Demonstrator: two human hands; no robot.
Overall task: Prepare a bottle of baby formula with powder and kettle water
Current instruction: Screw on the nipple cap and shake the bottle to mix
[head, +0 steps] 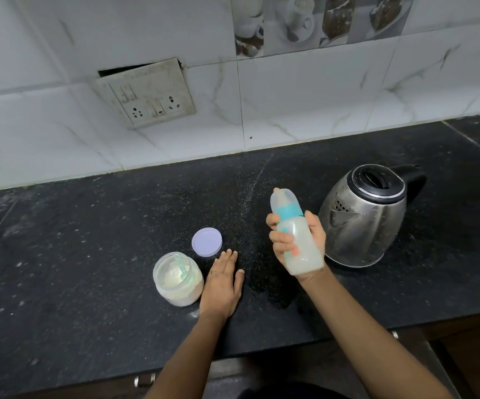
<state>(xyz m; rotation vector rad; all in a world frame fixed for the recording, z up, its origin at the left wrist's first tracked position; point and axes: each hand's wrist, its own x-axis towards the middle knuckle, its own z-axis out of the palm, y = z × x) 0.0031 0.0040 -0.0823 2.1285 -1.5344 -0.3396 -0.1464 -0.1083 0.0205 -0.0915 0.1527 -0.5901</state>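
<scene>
Milky bottle (300,249) gripped just left of the kettle (368,223).
The right hand (316,237) curls its fingers (281,241) round the bottle; the left hand (221,283) lies flat on the table (89,240), fingers straight.

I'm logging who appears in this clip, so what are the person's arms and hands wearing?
The left forearm and right forearm are bare to the frame's edge: no sleeves, watch or bracelet show. The left hand wears one thin gold-coloured ring on one finger. No ring or glove is visible on the right hand, though part of it is hidden.
</scene>
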